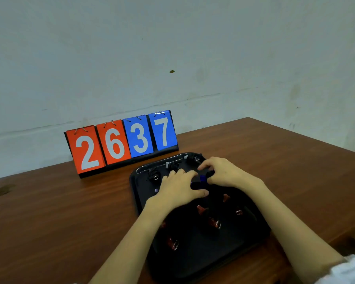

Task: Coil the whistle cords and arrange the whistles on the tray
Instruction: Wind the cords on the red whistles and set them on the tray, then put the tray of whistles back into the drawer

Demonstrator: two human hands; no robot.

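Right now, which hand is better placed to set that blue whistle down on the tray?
Probably the right hand: its fingers seem to pinch the blue whistle over the tray, while the left hand only steadies it.

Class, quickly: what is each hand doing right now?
Left hand: closed on the small blue whistle and its black cord.
Right hand: pinching the same whistle.

A black tray (140, 193) sits on the wood, holding every whistle in sight. Along its far rim three black whistles (155, 176) lie in a row, each with its dark cord bunched beside it, while red whistles (214, 223) are scattered across the near half, their cords lost against the dark tray. Mid-tray, a blue whistle (202, 178) shows with a dark cord at it.
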